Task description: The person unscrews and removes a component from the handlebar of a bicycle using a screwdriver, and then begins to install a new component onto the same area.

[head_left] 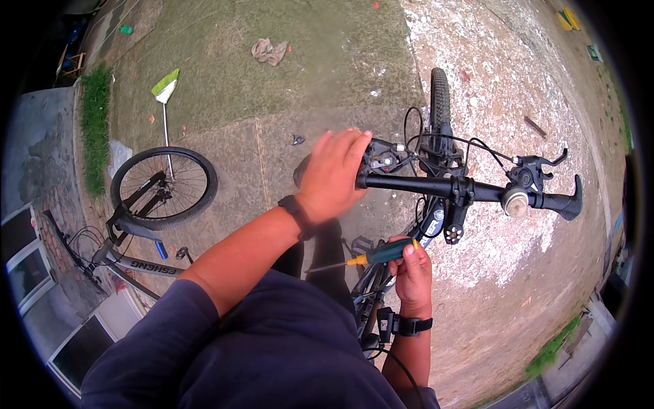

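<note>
My left hand [332, 172] is wrapped over the left grip of a black bicycle handlebar [409, 183], beside the brake lever and shifter unit [386, 159]. Part of the grip disappears under my palm. Lower down, near the bike's frame, my right hand [411, 271] grasps a screwdriver [385, 253] with a dark green and yellow handle. Its thin metal shaft points left, away from the handlebar. On the bar's right side sit a round bell [515, 202], another lever unit [528, 176] and a black grip [567, 204].
The bike's front wheel [441, 99] points away from me. To the left, a second bicycle's wheel [164, 188] stands near a broom [165, 86] with a green and white head. A crumpled cloth [268, 52] lies on the concrete ahead, and a small dark piece [298, 140] lies nearer.
</note>
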Motion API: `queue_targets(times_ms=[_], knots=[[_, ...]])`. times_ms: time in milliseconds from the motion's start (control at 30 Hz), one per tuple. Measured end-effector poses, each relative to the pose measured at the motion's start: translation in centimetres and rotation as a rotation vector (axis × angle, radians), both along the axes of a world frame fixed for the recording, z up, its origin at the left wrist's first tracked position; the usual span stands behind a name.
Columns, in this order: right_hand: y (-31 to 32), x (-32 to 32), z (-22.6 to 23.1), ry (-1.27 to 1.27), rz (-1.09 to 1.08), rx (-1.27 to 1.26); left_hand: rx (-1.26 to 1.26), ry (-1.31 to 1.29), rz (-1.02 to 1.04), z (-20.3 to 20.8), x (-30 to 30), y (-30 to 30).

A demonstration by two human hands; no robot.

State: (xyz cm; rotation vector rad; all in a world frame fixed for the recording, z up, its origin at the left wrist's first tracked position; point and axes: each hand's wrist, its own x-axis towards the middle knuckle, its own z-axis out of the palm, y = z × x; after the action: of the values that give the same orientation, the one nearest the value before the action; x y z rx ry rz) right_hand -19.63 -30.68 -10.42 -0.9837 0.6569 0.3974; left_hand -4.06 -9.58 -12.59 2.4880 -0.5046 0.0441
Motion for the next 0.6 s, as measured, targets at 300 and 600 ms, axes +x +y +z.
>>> queue_targets(times_ms=[300,600], knots=[[0.01,0.30,-0.25,0.003,0.012,0.005,-0.028,0.018,-0.025,0.17,0.28,0.09],[0.27,0.62,-0.57,0.003,0.000,0.047,0.004,0.051,-0.026,0.48,0.46,-0.02]])
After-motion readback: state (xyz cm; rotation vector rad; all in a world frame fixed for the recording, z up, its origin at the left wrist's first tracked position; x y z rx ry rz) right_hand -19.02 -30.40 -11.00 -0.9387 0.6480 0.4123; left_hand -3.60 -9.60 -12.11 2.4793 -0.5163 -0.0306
